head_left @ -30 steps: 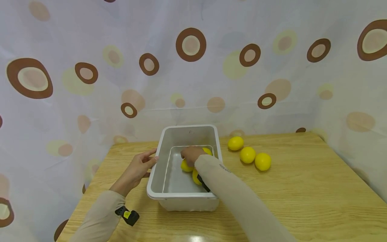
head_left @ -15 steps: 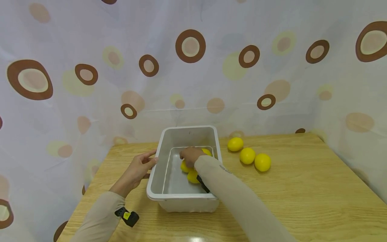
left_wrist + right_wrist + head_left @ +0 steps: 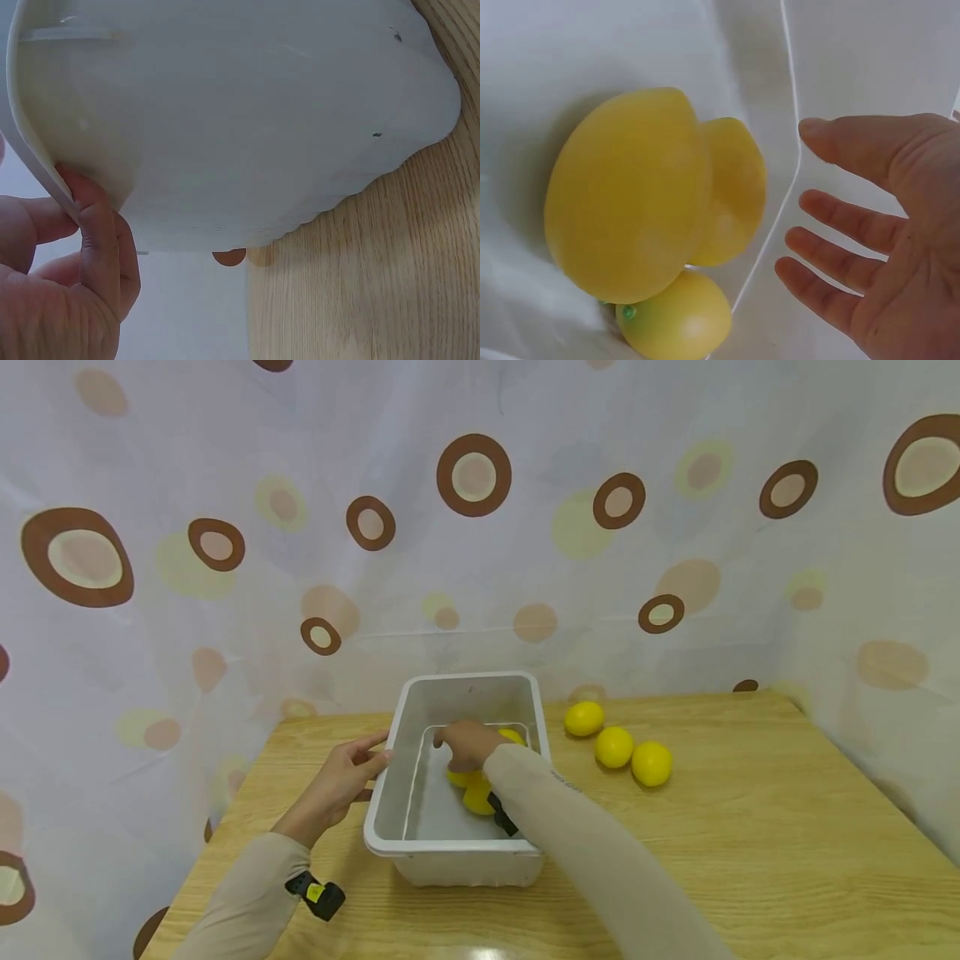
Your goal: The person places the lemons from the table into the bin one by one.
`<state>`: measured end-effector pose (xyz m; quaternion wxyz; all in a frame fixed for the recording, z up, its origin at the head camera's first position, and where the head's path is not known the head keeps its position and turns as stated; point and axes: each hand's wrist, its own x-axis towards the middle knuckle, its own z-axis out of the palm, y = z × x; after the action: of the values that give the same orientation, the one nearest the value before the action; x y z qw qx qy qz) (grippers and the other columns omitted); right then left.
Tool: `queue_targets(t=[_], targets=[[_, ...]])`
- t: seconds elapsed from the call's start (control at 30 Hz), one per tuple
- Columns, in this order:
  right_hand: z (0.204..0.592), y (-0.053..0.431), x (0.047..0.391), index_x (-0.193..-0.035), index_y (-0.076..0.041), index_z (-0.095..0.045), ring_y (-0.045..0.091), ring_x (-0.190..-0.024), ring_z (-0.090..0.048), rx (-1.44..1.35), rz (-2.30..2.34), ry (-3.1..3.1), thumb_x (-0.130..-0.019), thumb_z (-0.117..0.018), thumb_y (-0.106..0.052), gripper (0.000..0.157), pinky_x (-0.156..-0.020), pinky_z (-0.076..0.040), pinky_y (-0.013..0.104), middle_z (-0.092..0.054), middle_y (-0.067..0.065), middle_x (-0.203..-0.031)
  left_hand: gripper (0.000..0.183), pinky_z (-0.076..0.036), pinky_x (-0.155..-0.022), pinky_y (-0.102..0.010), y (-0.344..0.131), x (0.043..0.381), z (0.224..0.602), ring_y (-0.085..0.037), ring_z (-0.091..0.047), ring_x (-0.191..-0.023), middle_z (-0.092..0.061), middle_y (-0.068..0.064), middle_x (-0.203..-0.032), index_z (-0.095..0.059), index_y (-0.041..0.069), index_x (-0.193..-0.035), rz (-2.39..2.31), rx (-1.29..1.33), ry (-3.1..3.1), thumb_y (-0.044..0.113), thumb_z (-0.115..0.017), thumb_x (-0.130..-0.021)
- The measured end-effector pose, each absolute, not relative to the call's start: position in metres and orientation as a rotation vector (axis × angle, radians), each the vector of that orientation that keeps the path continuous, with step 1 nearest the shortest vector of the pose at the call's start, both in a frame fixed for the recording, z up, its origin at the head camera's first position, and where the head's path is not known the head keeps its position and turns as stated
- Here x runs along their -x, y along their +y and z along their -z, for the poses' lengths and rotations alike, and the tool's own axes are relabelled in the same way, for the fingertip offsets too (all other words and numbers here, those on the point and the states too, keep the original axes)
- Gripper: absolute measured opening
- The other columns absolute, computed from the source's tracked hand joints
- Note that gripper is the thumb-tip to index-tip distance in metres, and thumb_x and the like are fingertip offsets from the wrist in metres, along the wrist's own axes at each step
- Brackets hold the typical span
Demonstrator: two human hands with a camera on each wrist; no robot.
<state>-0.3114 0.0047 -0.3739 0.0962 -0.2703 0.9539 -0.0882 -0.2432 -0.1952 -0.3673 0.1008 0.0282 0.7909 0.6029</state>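
Note:
A grey-white plastic tub (image 3: 457, 846) stands on the wooden table, with several yellow lemons (image 3: 478, 797) inside. My left hand (image 3: 341, 781) grips its left rim, and in the left wrist view the curled fingers (image 3: 97, 240) are hooked under the tub's lip. Inside the tub, my right hand (image 3: 468, 746) is over the lemons and hides part of them in the head view. The right wrist view shows that hand (image 3: 877, 240) with fingers spread and an empty palm, apart from a large near lemon (image 3: 626, 199), one behind it (image 3: 735, 195) and one below (image 3: 682, 319).
Three more lemons lie on the table right of the tub: one at the back (image 3: 584, 718), one in the middle (image 3: 614, 747) and one nearer (image 3: 652, 764). A patterned curtain (image 3: 480, 577) hangs behind the wooden table (image 3: 750, 827).
My right hand has lifted slightly and shifted left, its fingers loosening off the lemons. The nearest lemon in the tub rolled a little left. My left hand stays on the rim.

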Motion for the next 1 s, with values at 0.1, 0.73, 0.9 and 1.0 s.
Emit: queue_targets(t=[0.1,0.73,0.9,1.0], targets=[[0.368,0.005,0.309,-0.127,-0.011,-0.062,0.024,-0.119,-0.054,0.798,0.311,2.819,-0.087,-0.069,-0.011,0.041,-0.104,-0.041,0.038,-0.060,0.007,-0.130,0.050,-0.057,-0.077,-0.044,-0.194,0.244,0.367,-0.022,-0.064,-0.093,-0.056,-0.026,-0.125,-0.037,0.006,-0.147,-1.774,-0.072,2.342,0.016,-0.052,-0.100],[0.277,0.035,0.291,-0.146,-0.011,-0.039,0.029,-0.132,-0.042,1.000,0.590,2.836,-0.091,-0.065,-0.023,0.062,-0.110,-0.034,0.042,-0.043,0.012,-0.146,0.052,-0.058,-0.075,-0.042,-0.195,0.242,0.365,-0.018,-0.064,-0.089,-0.054,-0.027,-0.126,-0.035,0.003,-0.147,-1.781,-0.083,2.333,0.016,-0.052,-0.100],[0.266,0.079,0.284,-0.146,-0.010,-0.040,0.031,-0.133,-0.040,0.971,0.664,2.876,-0.091,-0.063,-0.024,0.061,-0.109,-0.034,0.046,-0.042,0.013,-0.147,0.052,-0.058,-0.074,-0.041,-0.194,0.242,0.366,-0.018,-0.064,-0.089,-0.056,-0.026,-0.124,-0.036,0.004,-0.147,-1.799,-0.074,2.315,0.015,-0.053,-0.100],[0.268,0.109,0.281,-0.145,-0.008,-0.040,0.034,-0.134,-0.039,0.926,0.695,2.904,-0.092,-0.063,-0.023,0.060,-0.109,-0.034,0.050,-0.041,0.016,-0.147,0.052,-0.058,-0.074,-0.041,-0.194,0.242,0.367,-0.019,-0.064,-0.090,-0.055,-0.026,-0.126,-0.036,0.004,-0.147,-1.797,-0.075,2.317,0.016,-0.052,-0.100]])
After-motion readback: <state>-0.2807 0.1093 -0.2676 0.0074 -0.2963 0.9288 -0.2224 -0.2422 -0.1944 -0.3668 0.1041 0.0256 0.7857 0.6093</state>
